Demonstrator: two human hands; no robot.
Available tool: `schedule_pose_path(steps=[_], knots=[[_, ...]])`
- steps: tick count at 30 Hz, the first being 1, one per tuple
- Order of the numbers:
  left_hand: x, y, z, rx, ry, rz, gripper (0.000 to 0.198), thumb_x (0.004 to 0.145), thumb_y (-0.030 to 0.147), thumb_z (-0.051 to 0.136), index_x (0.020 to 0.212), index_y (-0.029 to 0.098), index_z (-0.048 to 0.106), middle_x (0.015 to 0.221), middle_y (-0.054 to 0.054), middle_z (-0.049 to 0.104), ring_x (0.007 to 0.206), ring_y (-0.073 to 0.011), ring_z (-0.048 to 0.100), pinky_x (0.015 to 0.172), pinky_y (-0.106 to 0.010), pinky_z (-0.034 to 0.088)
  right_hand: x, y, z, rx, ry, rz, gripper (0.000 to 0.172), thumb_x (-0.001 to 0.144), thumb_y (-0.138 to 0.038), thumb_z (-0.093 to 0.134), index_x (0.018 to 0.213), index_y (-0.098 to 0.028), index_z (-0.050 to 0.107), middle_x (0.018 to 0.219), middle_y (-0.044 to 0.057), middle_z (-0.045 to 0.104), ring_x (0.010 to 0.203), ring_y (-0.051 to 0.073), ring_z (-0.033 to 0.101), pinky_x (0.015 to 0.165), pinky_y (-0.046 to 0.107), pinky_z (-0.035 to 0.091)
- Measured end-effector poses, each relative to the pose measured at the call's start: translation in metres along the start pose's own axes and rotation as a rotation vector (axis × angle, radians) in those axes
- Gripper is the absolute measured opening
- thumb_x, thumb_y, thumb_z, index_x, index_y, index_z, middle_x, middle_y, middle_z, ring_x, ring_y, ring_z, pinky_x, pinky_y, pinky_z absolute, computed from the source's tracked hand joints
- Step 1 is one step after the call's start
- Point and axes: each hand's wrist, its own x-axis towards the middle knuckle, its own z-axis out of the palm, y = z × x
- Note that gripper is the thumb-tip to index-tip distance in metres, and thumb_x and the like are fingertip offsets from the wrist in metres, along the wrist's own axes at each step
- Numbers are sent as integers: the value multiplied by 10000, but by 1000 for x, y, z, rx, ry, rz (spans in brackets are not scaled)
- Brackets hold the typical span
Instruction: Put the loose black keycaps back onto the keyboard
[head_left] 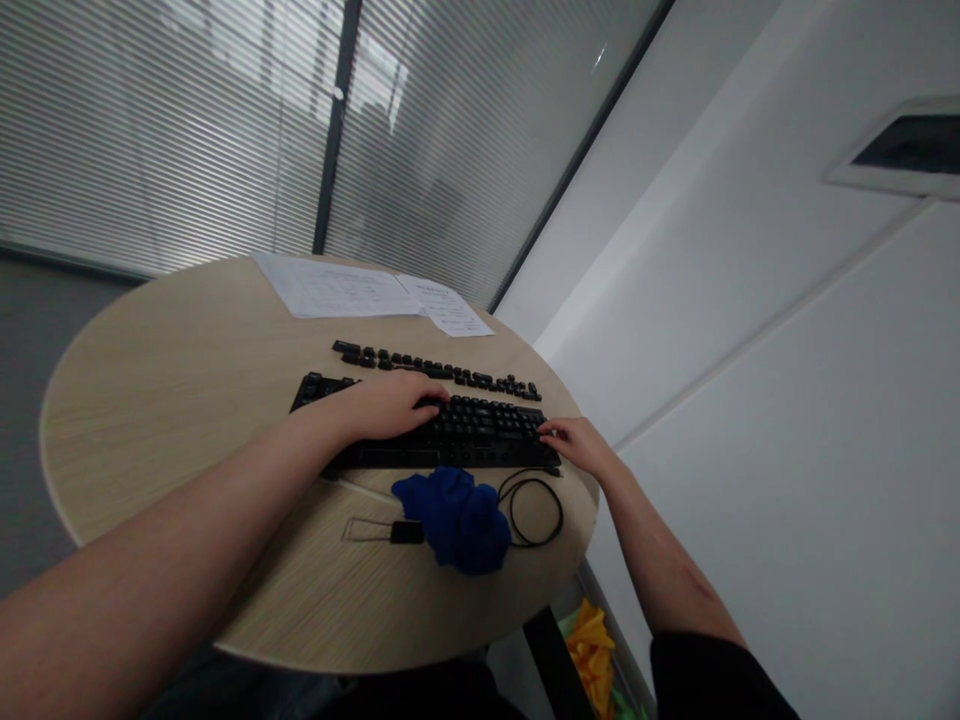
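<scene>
A black keyboard (480,432) lies on a round wooden table (172,400). My left hand (390,403) rests on its left half, fingers curled down onto the keys. At the keyboard's right end my right hand (579,443) has its fingertips pressed against the edge keys. A row of loose black keycaps (435,368) sits just behind the keyboard. A crumpled blue cloth (456,518) lies in front of it, beside a wire keycap puller with a black handle (382,531) and a coiled black cable (534,510).
Two printed paper sheets (337,288) lie at the table's far edge. Behind them is a window with blinds; a white wall stands to the right. Something yellow (591,640) lies on the floor under the table's right side.
</scene>
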Motion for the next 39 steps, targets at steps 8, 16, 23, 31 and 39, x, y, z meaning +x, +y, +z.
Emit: schedule_pose_path(steps=[8,16,23,31,39], knots=[[0,2,-2,15,-17,-13,382,926,307,529,1255,204,692,1269,-103,712,1165,-263,653,1039,-385,472,-2,5,8,28,40,37,193,915,-248,667,1055,-266,799,1021,32,805,857,201,742,821,311,546],[0,-2,0,23,-8,2,387,931,324,524,1273,226,675,1269,-80,706,1169,-239,645,1058,-363,460,-2,7,9,93,21,-29,204,915,-190,639,1012,-263,802,1121,35,788,1029,214,740,952,346,553],[1,0,-2,1,-10,0,387,932,326,520,1259,199,681,1287,-95,685,1183,-243,634,1075,-366,454,1,3,3,33,6,-42,193,876,-202,692,1023,-221,816,1013,71,783,897,210,713,833,315,541],[1,3,-3,17,-11,-2,367,932,320,515,1226,196,697,1268,-100,689,1173,-247,639,1074,-369,453,-5,-5,-6,114,-212,110,304,900,-273,637,1157,-249,797,934,20,814,785,211,727,716,282,523],[-1,4,-4,4,-28,-27,369,921,299,531,1231,203,707,1241,-104,707,1145,-260,660,1041,-374,476,42,-11,-34,-9,-144,48,241,902,-258,632,1051,-230,819,916,23,809,806,184,716,734,257,498]])
